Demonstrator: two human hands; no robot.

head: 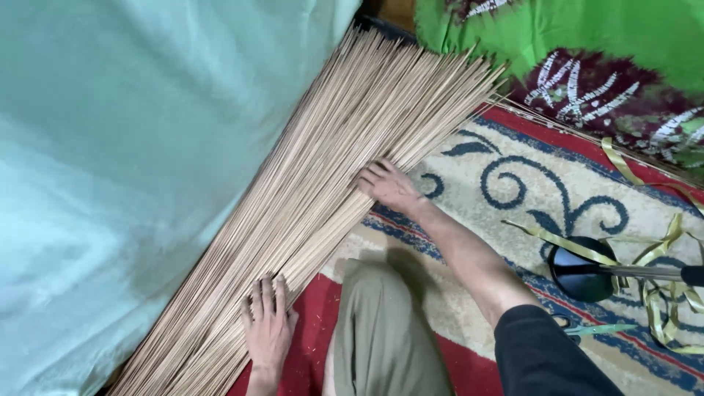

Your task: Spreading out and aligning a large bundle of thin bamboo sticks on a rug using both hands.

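A large fan of thin pale wooden sticks [323, 169] lies on the floor, running from the lower left to the upper right. My left hand [268, 323] rests flat on the near end of the sticks, fingers apart. My right hand [389, 187] lies flat on the right edge of the sticks near their middle, fingers spread. Neither hand grips anything. My knee in olive trousers [385, 337] sits between my arms.
A light teal cloth [132, 147] covers the left side. A patterned red, cream and blue rug [513, 183] lies under me. A black round object [583, 271] with yellow ribbon strips [660, 293], scissors [598, 330] and a green patterned cloth [587, 44] are on the right.
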